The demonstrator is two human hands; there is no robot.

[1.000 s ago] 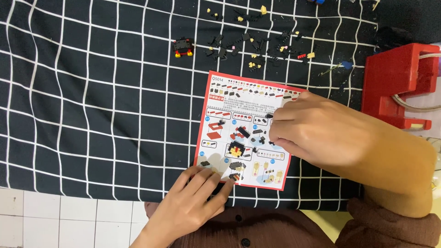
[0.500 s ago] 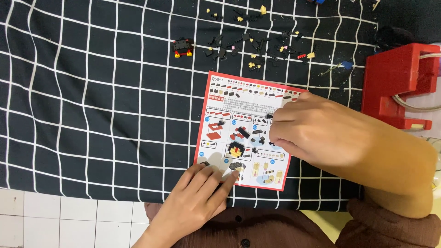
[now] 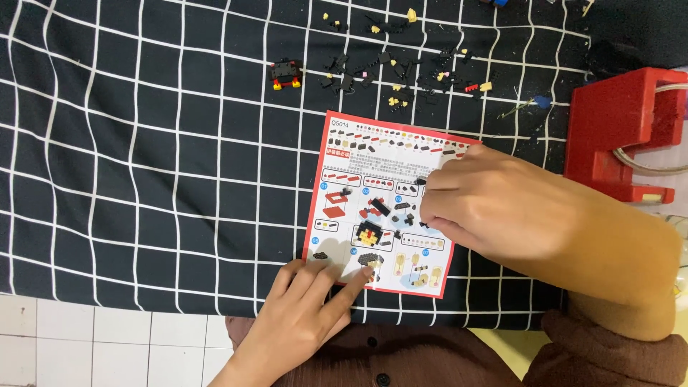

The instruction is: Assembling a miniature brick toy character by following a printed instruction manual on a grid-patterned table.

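An instruction sheet (image 3: 373,208) with a red border and small building diagrams lies flat on a black cloth with a white grid (image 3: 143,179), and both hands rest on it. The left hand (image 3: 304,315) comes in from the sheet's near edge, its fingers (image 3: 355,283) spread and laid flat on the lower left corner of the paper, pressing rather than gripping; it has hold of nothing. The right hand (image 3: 502,208) lies across the sheet's right side, knuckles up, fingers curled loosely with their tips on the middle diagrams; whether anything is tucked under the fingers cannot be told. The hand hides the sheet's right edge. Beyond the fingertips, past the sheet's far edge, a scatter of tiny black, yellow and red bricks (image 3: 401,72) lies on the cloth, and to their left a small part-built black and red model (image 3: 285,74) stands apart. Beside the right wrist sits a red block-shaped object (image 3: 616,129).
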